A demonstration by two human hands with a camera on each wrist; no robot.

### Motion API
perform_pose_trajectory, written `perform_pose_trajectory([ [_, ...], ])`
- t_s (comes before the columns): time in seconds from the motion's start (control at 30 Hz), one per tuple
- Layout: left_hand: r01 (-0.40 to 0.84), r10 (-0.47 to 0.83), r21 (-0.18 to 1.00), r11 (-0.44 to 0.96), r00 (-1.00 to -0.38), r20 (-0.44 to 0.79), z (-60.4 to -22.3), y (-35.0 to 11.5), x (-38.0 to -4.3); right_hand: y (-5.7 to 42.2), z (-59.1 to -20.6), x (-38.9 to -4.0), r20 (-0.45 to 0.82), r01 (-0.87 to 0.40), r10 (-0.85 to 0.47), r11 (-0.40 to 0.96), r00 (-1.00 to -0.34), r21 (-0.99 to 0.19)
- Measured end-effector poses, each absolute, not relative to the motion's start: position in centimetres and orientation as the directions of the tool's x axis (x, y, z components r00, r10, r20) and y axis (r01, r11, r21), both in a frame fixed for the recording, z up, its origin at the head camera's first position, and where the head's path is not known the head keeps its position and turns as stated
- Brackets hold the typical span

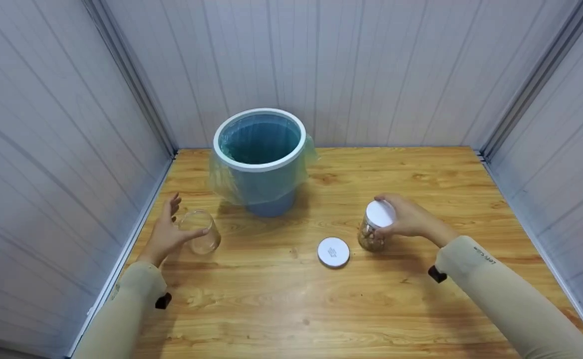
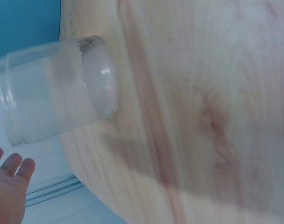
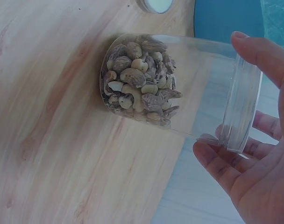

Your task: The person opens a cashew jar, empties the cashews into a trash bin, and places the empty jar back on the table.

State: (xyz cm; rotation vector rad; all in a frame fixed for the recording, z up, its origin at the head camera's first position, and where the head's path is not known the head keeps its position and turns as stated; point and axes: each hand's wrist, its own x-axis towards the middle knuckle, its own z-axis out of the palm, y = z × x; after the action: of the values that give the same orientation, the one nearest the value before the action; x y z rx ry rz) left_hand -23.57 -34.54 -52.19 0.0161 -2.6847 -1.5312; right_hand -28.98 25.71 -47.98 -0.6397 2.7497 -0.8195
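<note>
Gripping the lidded jar of nuts [image 3: 139,86] near its top, my right hand [image 1: 407,218] holds it just right of the loose lid [image 1: 333,252] on the table [image 1: 271,304] — while my left hand [image 1: 166,237], fingers apart, spreads beside the clear jar [image 2: 53,88], near the lined bin [image 1: 271,189].

right hand [image 3: 268,179] grips clear jar [image 3: 193,88] near top; nuts [image 3: 139,79] inside; wooden table [image 3: 58,140] beneath

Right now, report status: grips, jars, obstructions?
Right grip holding capped nut jar near its top. Left grip open beside uncapped jar, contact unclear. Loose white lid between jars, blocking neither.
</note>
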Motion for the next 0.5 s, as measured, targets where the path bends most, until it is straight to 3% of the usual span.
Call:
perform_pose_trajectory([
  [0.5,0.083,-0.017,0.833,0.547,-0.994,0.11,-50.4,-33.8,-24.3,25.5,-46.6,-29.3,-0.07,-0.328,-0.433,0.77,-0.899,-0.548],
])
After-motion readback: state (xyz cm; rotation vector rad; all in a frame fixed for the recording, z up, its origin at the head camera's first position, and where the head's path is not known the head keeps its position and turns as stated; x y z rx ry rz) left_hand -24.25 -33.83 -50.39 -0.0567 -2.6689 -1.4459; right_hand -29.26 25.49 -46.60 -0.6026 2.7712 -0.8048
